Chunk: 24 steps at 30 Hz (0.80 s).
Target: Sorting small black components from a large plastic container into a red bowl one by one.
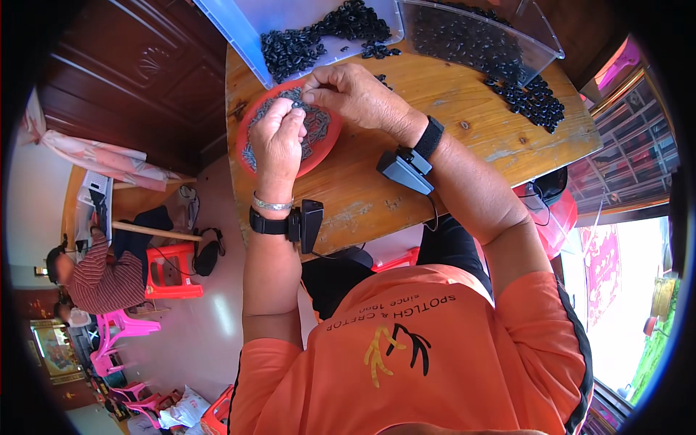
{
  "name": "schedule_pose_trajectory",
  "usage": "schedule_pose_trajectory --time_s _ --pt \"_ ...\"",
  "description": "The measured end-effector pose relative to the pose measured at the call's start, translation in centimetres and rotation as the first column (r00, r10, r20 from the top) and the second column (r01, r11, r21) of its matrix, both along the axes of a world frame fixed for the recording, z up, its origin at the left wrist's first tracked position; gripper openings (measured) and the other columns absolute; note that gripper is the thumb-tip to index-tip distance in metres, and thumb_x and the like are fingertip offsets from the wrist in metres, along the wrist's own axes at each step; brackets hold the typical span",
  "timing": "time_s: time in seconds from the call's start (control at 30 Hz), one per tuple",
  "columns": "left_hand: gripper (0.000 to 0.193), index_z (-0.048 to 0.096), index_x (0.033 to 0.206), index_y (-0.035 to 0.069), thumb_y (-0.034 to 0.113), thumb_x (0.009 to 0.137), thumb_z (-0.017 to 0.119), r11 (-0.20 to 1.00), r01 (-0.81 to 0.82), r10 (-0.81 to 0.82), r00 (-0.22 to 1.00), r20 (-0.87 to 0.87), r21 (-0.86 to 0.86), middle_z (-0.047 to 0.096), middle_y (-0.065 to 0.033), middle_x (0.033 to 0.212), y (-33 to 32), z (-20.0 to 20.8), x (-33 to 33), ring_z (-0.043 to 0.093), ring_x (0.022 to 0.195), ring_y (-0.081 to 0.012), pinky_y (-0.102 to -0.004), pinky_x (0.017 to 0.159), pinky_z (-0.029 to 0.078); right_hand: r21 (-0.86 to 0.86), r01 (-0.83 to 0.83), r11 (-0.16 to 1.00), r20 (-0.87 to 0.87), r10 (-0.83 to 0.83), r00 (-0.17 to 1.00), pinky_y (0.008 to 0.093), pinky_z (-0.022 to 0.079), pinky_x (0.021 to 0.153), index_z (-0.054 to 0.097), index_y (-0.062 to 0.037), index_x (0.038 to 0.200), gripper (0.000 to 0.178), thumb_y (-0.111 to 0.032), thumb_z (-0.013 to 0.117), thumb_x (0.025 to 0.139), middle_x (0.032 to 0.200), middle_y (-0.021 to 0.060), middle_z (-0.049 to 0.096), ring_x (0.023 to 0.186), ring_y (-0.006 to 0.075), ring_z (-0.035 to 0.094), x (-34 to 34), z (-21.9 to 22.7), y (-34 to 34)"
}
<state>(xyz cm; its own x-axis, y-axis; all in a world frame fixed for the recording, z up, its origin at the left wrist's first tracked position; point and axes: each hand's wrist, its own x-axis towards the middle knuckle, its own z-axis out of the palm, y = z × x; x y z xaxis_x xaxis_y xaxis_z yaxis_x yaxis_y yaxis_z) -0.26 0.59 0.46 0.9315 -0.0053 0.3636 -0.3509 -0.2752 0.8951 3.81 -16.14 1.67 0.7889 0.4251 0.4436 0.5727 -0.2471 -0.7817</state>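
Note:
Over a round red-orange bowl [335,138] of small grey metal pieces [316,125], probably screws or pins, both of my hands work close together. My left hand [278,138] is closed, with a small dark part [296,105] pinched at the thumb and forefinger. Just above and to its right, my right hand [355,98] has thumb and forefinger pressed together; whatever they hold is too small to make out. Small black parts [355,25] lie heaped in a clear plastic bin [330,56] beyond the bowl.
A second clear bin [507,43] holds more black parts at the back right, with a loose pile [536,101] spilled beside it on the wooden table [500,156]. To the left, another person [109,272] sits near a red stool [172,272] and pink chairs [119,333].

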Motion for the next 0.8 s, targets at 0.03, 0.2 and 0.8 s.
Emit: schedule_pose_trajectory --time_s 0.03,0.2,0.8 --pt "0.013 0.058 0.081 -0.001 0.011 0.085 0.053 1.000 0.000 0.000 1.000 -0.001 0.001 0.050 -0.0006 0.058 0.03 0.06 -0.05 0.046 0.054 -0.0069 -0.0231 0.049 0.036 0.001 0.000 1.000 -0.001 0.000 1.000 0.0273 0.050 0.073 0.063 -0.0009 0.092 0.014 -0.015 0.062 0.088 0.078 0.0059 0.065 0.075 0.0104 0.059 0.00 -0.04 0.02" --pt "0.014 0.058 0.080 0.000 0.012 0.085 0.053 1.000 -0.008 0.007 0.999 -0.041 -0.019 0.050 0.0001 0.058 0.01 0.21 -0.06 0.045 0.053 -0.0059 -0.0213 0.048 0.036 -0.089 0.033 0.995 0.092 -0.025 0.995 0.0309 0.051 0.073 0.063 -0.0011 0.093 0.016 -0.016 0.062 0.086 0.081 0.0114 0.066 0.077 0.0204 0.064 -0.12 0.05 -0.10" --pt "0.016 0.059 0.078 0.000 0.013 0.085 0.053 0.999 0.007 -0.010 0.997 -0.073 -0.050 0.050 -0.0001 0.058 0.09 -0.09 0.16 0.046 0.052 -0.0060 -0.0217 0.049 0.037 -0.066 0.051 0.997 0.104 -0.044 0.994 0.0316 0.051 0.071 0.063 -0.0015 0.092 0.015 -0.015 0.061 0.086 0.080 0.0118 0.066 0.075 0.0216 0.064 -0.20 -0.17 0.05"
